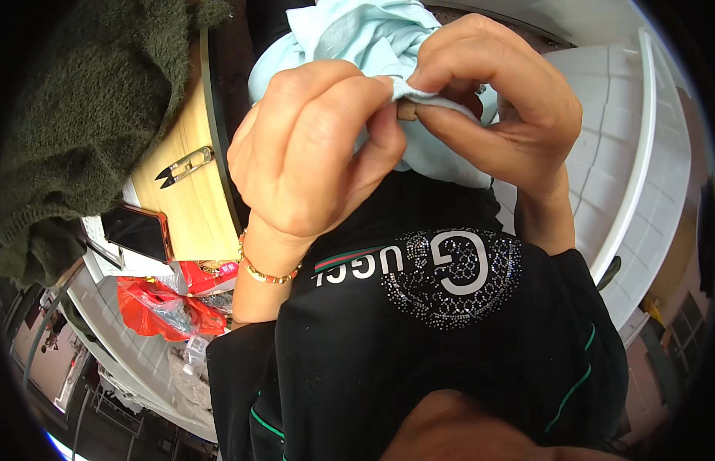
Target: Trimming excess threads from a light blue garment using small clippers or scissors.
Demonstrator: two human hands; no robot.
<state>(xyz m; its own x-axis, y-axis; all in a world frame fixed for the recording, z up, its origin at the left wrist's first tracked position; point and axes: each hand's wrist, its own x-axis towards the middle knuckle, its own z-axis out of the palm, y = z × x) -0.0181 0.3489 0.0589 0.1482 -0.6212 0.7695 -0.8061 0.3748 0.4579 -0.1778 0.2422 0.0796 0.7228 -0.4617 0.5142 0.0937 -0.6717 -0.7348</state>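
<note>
A crumpled light blue cloth point(326, 38) lies over my lap, and I hold a folded edge of it up between my two hands. My left hand point(311, 146), with a bracelet at the wrist, pinches the edge from the left between thumb and fingers. Close beside it, my right hand point(511, 100) grips the same edge between thumb and forefinger. A small tan piece point(406, 111) shows under the fold between the thumbs; I cannot make out what it is.
On the wooden tabletop point(200, 223) at left lie thread snips point(184, 167) and a phone point(136, 233). A dark green knit point(88, 100) covers its far side. Red plastic packages point(161, 307) sit nearer me, with a clear bottle point(194, 355). A white-rimmed bin point(649, 146) stands at right.
</note>
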